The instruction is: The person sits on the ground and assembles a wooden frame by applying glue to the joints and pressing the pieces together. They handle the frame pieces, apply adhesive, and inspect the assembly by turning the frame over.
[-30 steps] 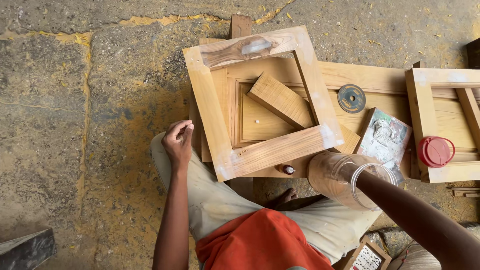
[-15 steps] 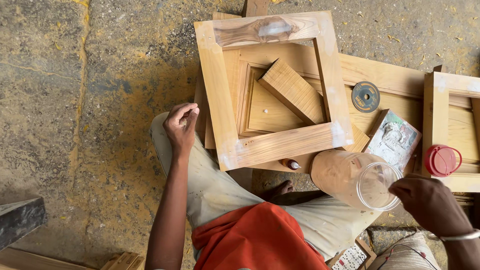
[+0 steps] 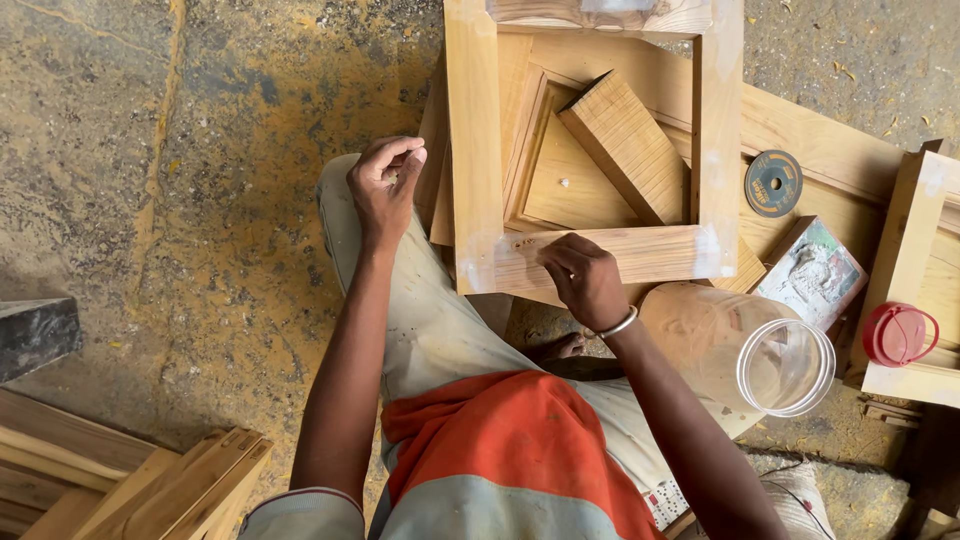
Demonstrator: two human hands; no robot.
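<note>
Rough concrete floor [image 3: 180,200], stained yellow with sawdust, lies under me where I sit, and the wooden frame [image 3: 478,150] rests in front of my knees on a stack of other joinery. My right hand [image 3: 585,280] presses down on the near rail of that frame, fingers bent and tips on the wood, holding nothing that I can see. Pale filler shows smeared at both near corners of the frame, so I judge those joints already treated; the near rail under my fingers seems to be the spot in hand now, and the far corners are cut off by the picture edge, so I cannot tell how they stand. My left hand [image 3: 385,185] hangs just left of the frame, fingertips pinched narrowly together; whether a bit of something sits between them I cannot tell.

Inside the frame lies a smaller panel with a loose wooden block [image 3: 625,150] slanting across it. A clear plastic jar [image 3: 745,345] lies open on its side by my right forearm, its red lid [image 3: 895,333] off on another frame [image 3: 915,260] to the right, with a grinding disc [image 3: 773,183] beyond.

Half a second ago my right hand was back at the jar's mouth; now it has crossed to the rail, while the left has kept its pinch.
</note>
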